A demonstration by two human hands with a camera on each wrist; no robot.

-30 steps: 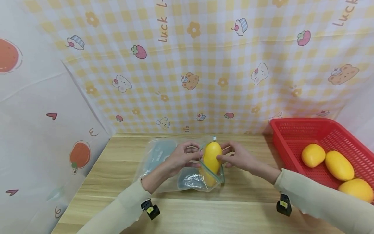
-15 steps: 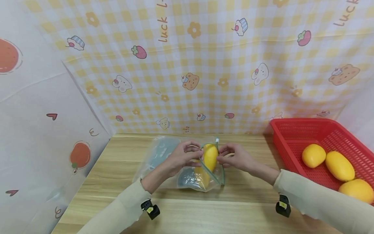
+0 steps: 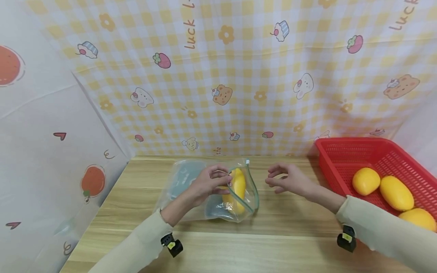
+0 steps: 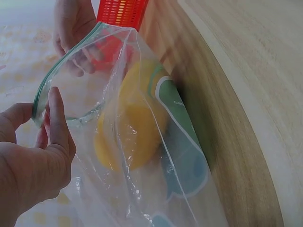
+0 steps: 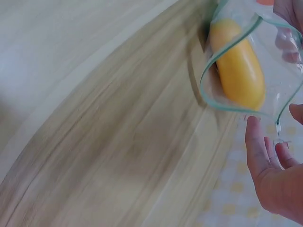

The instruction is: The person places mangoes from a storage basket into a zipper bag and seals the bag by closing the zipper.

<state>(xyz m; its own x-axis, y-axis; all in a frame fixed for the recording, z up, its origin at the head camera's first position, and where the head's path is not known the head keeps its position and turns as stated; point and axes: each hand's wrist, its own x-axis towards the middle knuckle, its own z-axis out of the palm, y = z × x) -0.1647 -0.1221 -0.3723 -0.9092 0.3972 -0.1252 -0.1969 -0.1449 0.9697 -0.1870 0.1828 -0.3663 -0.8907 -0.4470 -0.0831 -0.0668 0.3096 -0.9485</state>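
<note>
A clear zip bag (image 3: 218,201) with a green-edged mouth lies on the wooden table (image 3: 280,235). A yellow mango (image 3: 235,188) sits inside it, also seen through the plastic (image 4: 132,123) and in the open mouth (image 5: 239,71). My left hand (image 3: 208,184) pinches the bag's rim and holds the mouth up; its fingers (image 4: 52,127) grip the green edge. My right hand (image 3: 288,179) hovers just right of the bag with relaxed fingers (image 5: 258,151), holding nothing.
A red plastic basket (image 3: 345,151) stands at the right with three more yellow mangoes (image 3: 396,192) in it. A checked cartoon cloth (image 3: 218,76) hangs behind and to the left. Small black clips (image 3: 172,244) sit on both sleeves.
The mango has slid from the bag's mouth down into the bag. My right hand let go of it and drew back to the right. The left hand kept its hold on the rim.
</note>
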